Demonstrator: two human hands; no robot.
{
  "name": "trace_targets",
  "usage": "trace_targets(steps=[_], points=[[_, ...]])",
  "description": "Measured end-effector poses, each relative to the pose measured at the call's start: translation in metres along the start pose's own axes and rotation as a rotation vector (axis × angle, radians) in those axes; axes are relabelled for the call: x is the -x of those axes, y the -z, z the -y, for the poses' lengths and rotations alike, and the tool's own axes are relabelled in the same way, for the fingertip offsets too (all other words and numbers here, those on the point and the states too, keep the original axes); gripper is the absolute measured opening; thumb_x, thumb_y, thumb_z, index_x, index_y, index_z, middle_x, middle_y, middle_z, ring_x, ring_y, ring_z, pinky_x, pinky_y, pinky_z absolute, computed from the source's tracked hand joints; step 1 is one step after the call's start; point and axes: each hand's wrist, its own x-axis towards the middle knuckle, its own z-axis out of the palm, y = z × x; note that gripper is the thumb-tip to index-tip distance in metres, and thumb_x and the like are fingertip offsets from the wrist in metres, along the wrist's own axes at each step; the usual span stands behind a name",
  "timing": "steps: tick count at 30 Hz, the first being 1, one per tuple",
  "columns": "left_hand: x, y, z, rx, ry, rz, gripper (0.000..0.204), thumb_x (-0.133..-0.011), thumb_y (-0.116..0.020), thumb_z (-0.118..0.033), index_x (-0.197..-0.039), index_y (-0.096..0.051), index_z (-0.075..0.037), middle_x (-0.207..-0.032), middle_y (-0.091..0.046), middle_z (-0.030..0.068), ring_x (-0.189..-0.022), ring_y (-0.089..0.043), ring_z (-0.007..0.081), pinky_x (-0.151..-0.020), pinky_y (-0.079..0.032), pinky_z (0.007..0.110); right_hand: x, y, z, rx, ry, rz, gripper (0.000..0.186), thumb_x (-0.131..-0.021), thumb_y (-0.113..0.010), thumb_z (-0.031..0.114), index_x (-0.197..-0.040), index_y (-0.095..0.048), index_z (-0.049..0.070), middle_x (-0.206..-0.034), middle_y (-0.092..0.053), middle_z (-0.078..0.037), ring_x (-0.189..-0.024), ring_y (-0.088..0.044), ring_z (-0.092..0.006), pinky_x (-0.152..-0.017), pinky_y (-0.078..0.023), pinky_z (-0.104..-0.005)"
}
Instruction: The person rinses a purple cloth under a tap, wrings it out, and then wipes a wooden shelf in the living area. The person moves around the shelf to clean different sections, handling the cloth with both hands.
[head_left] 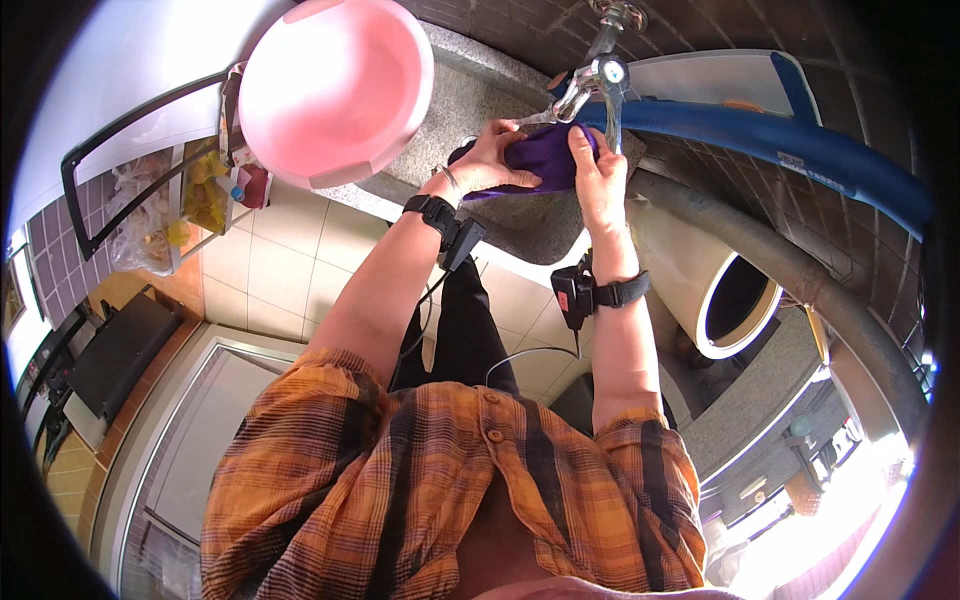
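Note:
My left hand (488,163) and my right hand (600,172) both grip a dark purple cloth (538,160) above the stone sink (545,230). The fingers of my left hand curl over the cloth's left part, while my right thumb presses on its right part. Just above them is a chrome tap (580,90), with what looks like water streaming down near my right hand. Part of the cloth is hidden behind my fingers.
A pink basin (330,90) sits left of the sink, beside a rack of bagged items (190,200). A blue pipe (700,130) runs along the dark tiled wall. A grey pipe (760,230) passes above a cream cylindrical container (690,290) at the right.

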Motion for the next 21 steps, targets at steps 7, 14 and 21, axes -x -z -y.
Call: trace_targets(steps=[7, 14, 21], points=[[-0.002, -0.008, -0.002, 0.385, 0.150, 0.037, 0.042, -0.090, -0.069, -0.016, -0.128, -0.054, -0.006, -0.111, -0.066, 0.0017, -0.103, -0.060, 0.0095, -0.090, -0.048, 0.025, 0.007, 0.026, 0.002, -0.083, 0.125, -0.069, 0.030, -0.097, -0.062, 0.028, -0.097, -0.066, -0.002, -0.073, -0.055, 0.007, -0.065, -0.043, -0.0033, -0.059, -0.036, -0.0202], [-0.008, -0.003, -0.019, 0.567, 0.087, -0.154, 0.035, -0.102, -0.050, -0.025, -0.133, -0.049, -0.010, -0.119, -0.061, 0.0031, -0.105, -0.060, 0.0123, -0.088, -0.052, 0.028, -0.003, 0.029, -0.069, 0.125, -0.133, -0.014, 0.036, -0.098, -0.058, 0.029, -0.114, -0.061, -0.002, -0.088, -0.068, -0.010, -0.074, -0.068, -0.0145, -0.063, -0.053, -0.0284], [-0.005, 0.005, -0.043, 0.259, -0.064, -0.256, 0.037, -0.098, -0.050, -0.011, -0.134, -0.049, -0.006, -0.119, -0.060, 0.0078, -0.100, -0.059, 0.0145, -0.086, -0.049, 0.028, 0.030, 0.033, 0.005, 0.032, 0.115, -0.007, 0.029, -0.099, -0.058, 0.022, -0.114, -0.064, -0.002, -0.092, -0.070, -0.010, -0.080, -0.063, -0.0111, -0.075, -0.051, -0.0253]])
